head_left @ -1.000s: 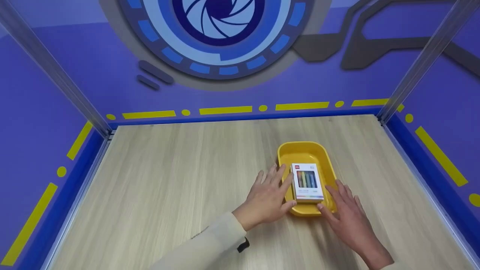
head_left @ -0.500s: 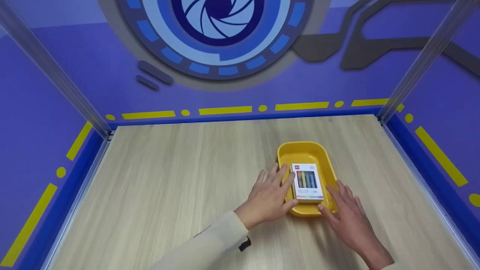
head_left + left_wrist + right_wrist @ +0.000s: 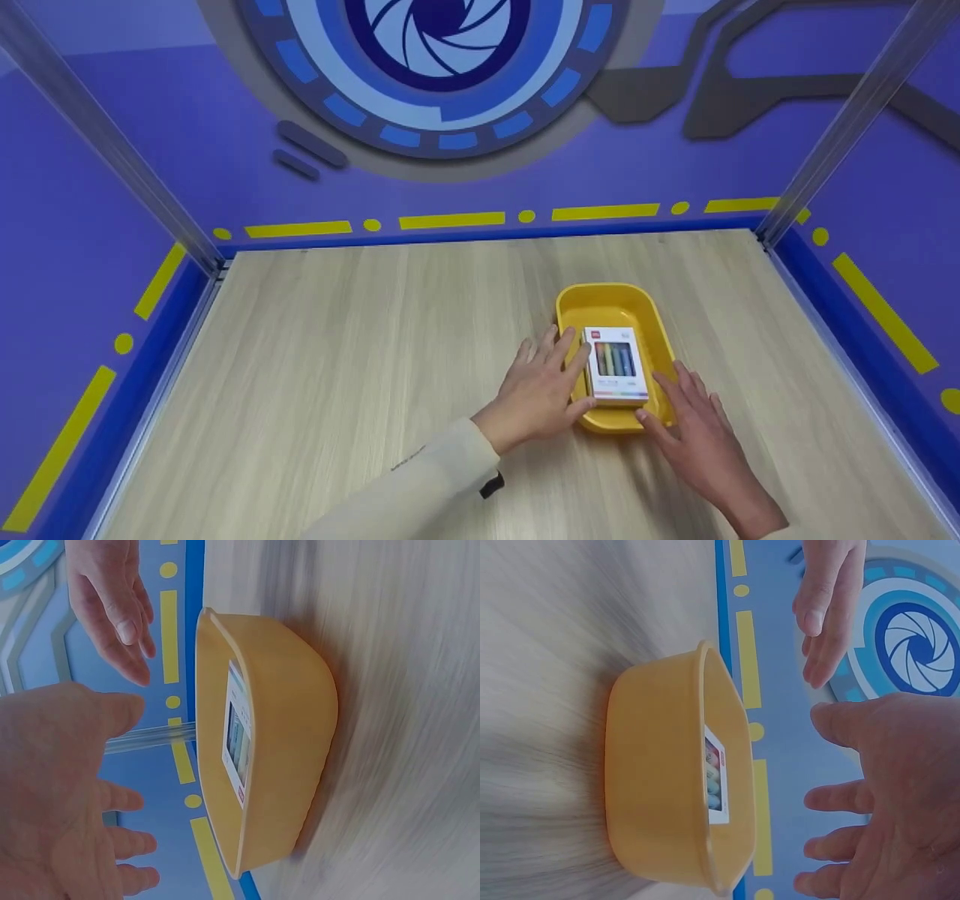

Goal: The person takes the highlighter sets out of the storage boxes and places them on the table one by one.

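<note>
Left hand (image 3: 529, 397): over the left side of the bin, palm down. Fingers extended and spread, nothing held. Left wrist view shows a gap between hand and rim.

Yellow bin (image 3: 606, 301): upright on the counter (image 3: 360, 360), between the two hands. Walls look like thin, stiff plastic; judged light, smooth and a little slippery. The projecting rim should give the surest hold: fingers under the lip midway along both long sides, lifted level. Hard squeezing seems needless and could bow the walls.

Box (image 3: 616, 367): inside the bin, printed face up, nearer the left wall and the near end. Base hidden; cannot tell if it lies flat on the floor of the bin. Coloured sticks (image 3: 615, 360) show through a window in the face. Likely light card, fairly stiff at the edges, weaker at the window; sticks possibly brittle. Best taken by its long sides, clear of the window. May slide if the bin tips.

Right hand (image 3: 705, 446): at the right side, fingers extended, thumb apart, grasping nothing. Right wrist view also shows it clear of the rim.
</note>
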`<state>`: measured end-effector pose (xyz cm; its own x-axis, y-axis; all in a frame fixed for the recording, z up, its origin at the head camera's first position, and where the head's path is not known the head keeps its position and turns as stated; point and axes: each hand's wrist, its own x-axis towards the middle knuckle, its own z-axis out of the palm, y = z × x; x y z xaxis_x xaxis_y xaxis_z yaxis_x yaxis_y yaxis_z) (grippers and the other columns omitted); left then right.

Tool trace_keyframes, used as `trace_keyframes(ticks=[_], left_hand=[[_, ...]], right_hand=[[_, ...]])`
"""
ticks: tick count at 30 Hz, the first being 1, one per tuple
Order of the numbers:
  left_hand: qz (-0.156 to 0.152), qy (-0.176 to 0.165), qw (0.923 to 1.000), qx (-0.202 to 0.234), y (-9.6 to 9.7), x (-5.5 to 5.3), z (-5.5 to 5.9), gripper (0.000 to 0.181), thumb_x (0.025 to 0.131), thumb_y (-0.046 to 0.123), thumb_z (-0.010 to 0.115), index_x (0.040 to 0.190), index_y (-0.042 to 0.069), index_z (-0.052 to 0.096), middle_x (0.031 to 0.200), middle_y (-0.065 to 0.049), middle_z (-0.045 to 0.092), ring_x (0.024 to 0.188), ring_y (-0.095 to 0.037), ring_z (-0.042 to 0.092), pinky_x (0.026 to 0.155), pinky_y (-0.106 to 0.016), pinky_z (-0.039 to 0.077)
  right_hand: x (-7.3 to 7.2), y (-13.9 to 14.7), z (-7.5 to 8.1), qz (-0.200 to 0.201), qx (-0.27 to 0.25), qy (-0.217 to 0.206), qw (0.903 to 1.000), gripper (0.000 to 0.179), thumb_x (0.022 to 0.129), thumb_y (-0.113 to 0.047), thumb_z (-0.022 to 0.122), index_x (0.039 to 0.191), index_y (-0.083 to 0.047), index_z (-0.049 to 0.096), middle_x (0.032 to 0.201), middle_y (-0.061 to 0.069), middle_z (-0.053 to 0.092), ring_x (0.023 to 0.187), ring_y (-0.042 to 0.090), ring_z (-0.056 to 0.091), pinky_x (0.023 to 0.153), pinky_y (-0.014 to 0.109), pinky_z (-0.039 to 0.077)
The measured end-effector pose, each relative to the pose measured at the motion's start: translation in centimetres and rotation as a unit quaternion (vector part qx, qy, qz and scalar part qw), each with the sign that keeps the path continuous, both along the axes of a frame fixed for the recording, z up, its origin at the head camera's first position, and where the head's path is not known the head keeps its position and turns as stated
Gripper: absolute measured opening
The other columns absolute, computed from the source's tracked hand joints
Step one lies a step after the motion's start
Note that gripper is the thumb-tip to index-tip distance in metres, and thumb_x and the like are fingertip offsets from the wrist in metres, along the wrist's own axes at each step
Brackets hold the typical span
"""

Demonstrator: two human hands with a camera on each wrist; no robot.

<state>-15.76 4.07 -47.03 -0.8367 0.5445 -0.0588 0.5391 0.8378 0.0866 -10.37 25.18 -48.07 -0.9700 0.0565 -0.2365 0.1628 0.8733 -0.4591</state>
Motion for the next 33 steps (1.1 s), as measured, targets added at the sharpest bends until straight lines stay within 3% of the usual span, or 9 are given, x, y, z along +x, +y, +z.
trace_keyframes(ticks=[23,33], left_hand=[[-0.002,-0.001,0.9998,-0.020,0.40,-0.81,-0.28,0.073,0.087,0.065,0.032,0.147,0.027,0.013,0.155,-0.001,0.007,0.143,-0.025,0.009,0.115,-0.046,0.017],[0.001,-0.021,0.9997,-0.014,0.64,-1.02,-0.38,0.074,0.087,0.065,0.035,0.147,0.028,0.012,0.156,0.000,0.005,0.143,-0.025,0.005,0.115,-0.046,0.014]], right_hand=[[-0.11,0.27,-0.29,-0.009,0.002,-0.016,0.9998,0.097,0.074,-0.073,0.046,0.144,-0.010,0.023,0.153,0.020,-0.001,0.139,0.042,-0.003,0.109,0.061,-0.001],[-0.24,0.48,-0.23,-0.008,-0.004,-0.030,0.9995,0.098,0.074,-0.073,0.047,0.145,-0.011,0.021,0.153,0.020,-0.005,0.138,0.042,-0.005,0.109,0.061,-0.003]])
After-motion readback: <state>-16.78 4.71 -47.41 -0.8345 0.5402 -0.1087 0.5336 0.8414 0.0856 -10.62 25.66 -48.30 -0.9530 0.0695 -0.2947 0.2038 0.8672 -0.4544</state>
